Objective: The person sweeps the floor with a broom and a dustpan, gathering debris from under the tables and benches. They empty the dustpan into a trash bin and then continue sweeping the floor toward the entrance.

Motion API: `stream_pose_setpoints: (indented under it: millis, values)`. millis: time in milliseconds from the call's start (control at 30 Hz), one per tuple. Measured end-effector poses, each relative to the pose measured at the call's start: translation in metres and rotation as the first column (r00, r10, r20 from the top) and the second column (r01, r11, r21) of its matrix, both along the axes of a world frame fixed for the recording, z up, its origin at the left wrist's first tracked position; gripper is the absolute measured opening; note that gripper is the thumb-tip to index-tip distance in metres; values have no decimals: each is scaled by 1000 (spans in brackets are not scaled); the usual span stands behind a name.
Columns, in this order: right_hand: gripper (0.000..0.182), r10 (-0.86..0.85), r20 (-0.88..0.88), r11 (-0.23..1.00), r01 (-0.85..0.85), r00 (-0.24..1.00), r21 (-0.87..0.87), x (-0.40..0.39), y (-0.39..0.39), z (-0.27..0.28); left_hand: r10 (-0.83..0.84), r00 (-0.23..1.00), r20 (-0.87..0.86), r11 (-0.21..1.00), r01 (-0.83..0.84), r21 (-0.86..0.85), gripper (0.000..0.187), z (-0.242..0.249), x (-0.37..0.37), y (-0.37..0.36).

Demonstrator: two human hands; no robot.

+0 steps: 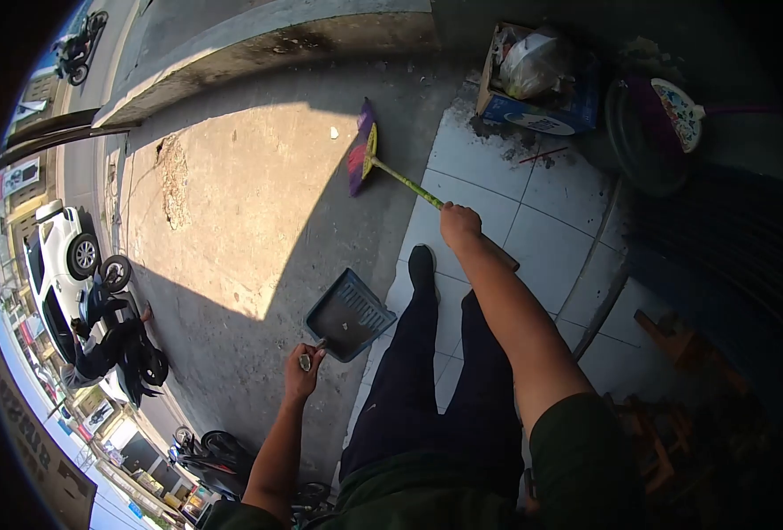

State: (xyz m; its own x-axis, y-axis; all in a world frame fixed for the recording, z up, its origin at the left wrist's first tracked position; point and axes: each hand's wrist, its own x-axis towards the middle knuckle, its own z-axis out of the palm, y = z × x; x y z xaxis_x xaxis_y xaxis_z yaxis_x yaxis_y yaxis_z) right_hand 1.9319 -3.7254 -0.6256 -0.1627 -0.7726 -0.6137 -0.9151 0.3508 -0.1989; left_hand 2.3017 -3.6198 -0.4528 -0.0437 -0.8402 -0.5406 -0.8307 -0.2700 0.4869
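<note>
My right hand (460,224) is closed around the green handle of a broom (400,179). The broom's purple and pink bristles rest on the concrete, at the edge between sunlight and shade. My left hand (302,371) is closed on the handle of a dark dustpan (343,322), whose pan lies at the border of concrete and white tiles. A few small light bits show in the pan. A small pale scrap (334,133) lies on the sunlit concrete, just left of the bristles.
A blue cardboard box (542,117) with a filled plastic bag stands on the tiles. Another broom (670,110) is at the upper right. A low concrete wall (277,49) edges the floor. A person on a motorbike (122,340) and a white car (56,256) are by the road.
</note>
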Motion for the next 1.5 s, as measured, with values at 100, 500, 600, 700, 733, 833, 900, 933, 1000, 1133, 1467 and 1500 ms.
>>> stream_pose_setpoints:
  millis: [100,500,600,700,733,833,900,933,1000,1133,1467,1500]
  values:
    - [23,-17,-65,989,27,998,144,-61,30,34,-44,999,7,998,44,-41,26,-3,-1,-7]
    - [29,-232,-188,909,282,954,308,-175,218,147,54,995,-80,994,-61,-95,27,-22,-16,-36]
    - [31,-305,-15,935,303,952,185,-133,200,128,21,993,-112,994,-33,-104,25,-27,-24,-40]
    - [30,-235,79,969,228,969,94,-88,150,72,30,991,-133,996,-40,-74,23,-22,-32,-41]
    - [29,-180,79,978,169,981,125,-74,122,66,25,991,-130,996,-36,-80,22,-15,-37,-42]
    - [25,-112,49,992,109,992,69,-42,65,22,-6,993,-120,998,-2,-68,21,-13,-36,-37]
    - [23,-126,46,984,119,991,130,-45,38,25,-6,994,-110,999,1,-40,20,-10,-30,-36]
    - [21,-108,25,977,102,994,188,-42,30,29,-34,993,-113,996,24,-86,20,-12,-27,-34]
    - [20,-119,-16,982,120,993,147,-58,40,36,-58,998,-14,998,58,-18,21,-10,-22,-33]
    - [19,-164,-110,950,186,980,249,-121,113,68,-66,996,-53,998,67,10,22,-18,-19,-33]
    - [29,-514,-100,804,519,852,290,-187,310,160,-158,983,-92,987,154,-51,26,-21,-56,-60]
    - [31,-565,-86,790,568,821,233,-178,326,160,-168,979,-115,984,160,-72,25,-25,-58,-61]
